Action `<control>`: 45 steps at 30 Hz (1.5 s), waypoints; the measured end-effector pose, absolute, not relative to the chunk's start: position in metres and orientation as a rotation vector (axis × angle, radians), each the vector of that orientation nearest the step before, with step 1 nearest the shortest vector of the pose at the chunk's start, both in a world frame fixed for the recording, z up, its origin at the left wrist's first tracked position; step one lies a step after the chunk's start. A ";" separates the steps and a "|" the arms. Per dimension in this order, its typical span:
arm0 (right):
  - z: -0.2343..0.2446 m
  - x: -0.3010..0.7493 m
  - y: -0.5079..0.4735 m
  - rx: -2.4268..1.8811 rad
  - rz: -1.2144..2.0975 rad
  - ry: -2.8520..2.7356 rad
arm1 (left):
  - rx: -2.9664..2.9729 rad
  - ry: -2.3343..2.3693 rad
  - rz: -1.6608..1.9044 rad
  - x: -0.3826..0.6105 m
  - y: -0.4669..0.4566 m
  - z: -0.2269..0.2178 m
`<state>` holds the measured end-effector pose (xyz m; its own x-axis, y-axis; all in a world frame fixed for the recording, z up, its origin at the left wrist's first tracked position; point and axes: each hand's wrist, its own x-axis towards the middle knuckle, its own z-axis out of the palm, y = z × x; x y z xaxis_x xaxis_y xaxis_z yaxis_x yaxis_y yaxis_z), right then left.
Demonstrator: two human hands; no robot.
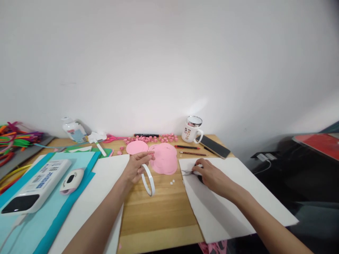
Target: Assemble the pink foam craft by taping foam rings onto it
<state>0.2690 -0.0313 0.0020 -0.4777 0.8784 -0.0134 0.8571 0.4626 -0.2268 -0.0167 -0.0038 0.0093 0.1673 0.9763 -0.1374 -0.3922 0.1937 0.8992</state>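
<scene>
My left hand [136, 165] is closed in a pinch on a white ring-shaped roll of tape [148, 179] that hangs just above the wooden table [161, 211]. Its fingertips sit beside a stack of pink paper circles [164, 158]. My right hand [209, 173] rests on a white sheet [227, 204] at the right, fingers curled over a small pair of scissors [189, 172] with dark handles. Two tiny white scraps [172, 182] lie between the hands.
Small pink rolled pieces [148, 138] line the back edge with a black marker [146, 135], two pencils [189, 150], a white mug [192, 129] and a phone [214, 146]. At left lie teal sheets [53, 208], a white device [37, 185], a paper punch [72, 180] and pipe cleaners [13, 139].
</scene>
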 end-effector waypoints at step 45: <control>0.065 0.179 -0.041 -1.050 0.622 -2.608 | 0.667 0.852 0.878 -0.021 0.000 -0.002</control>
